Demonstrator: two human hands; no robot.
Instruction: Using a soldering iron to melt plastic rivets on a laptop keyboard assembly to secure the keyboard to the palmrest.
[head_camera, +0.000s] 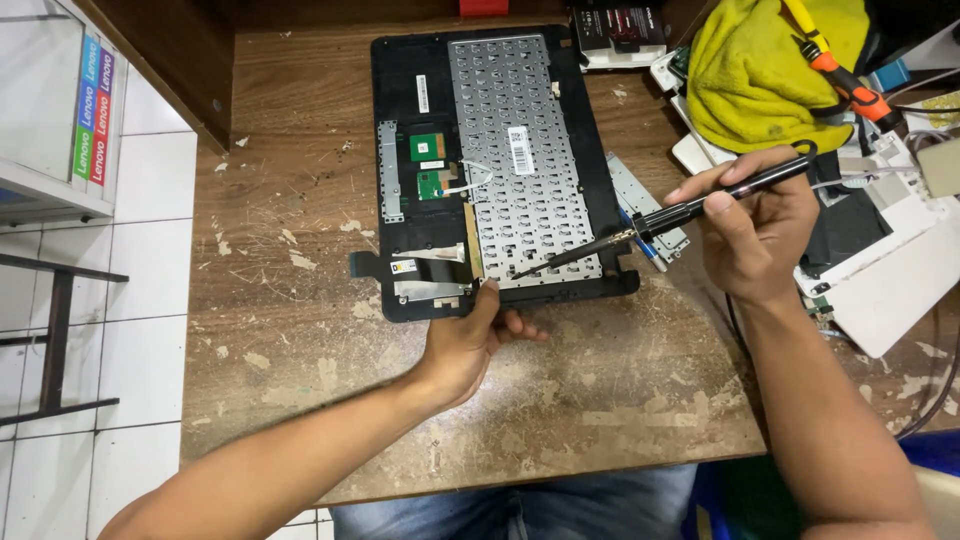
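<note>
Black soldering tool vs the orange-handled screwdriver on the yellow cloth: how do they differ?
1. The black soldering tool is gripped in the right hand; the orange-handled screwdriver lies untouched on the yellow cloth.
2. The soldering tool is black all along; the screwdriver's handle is orange, yellow and black.
3. The soldering tool's tip meets the keyboard backplate; the screwdriver is well away from it.
Both are slim and lie at a slant.
</note>
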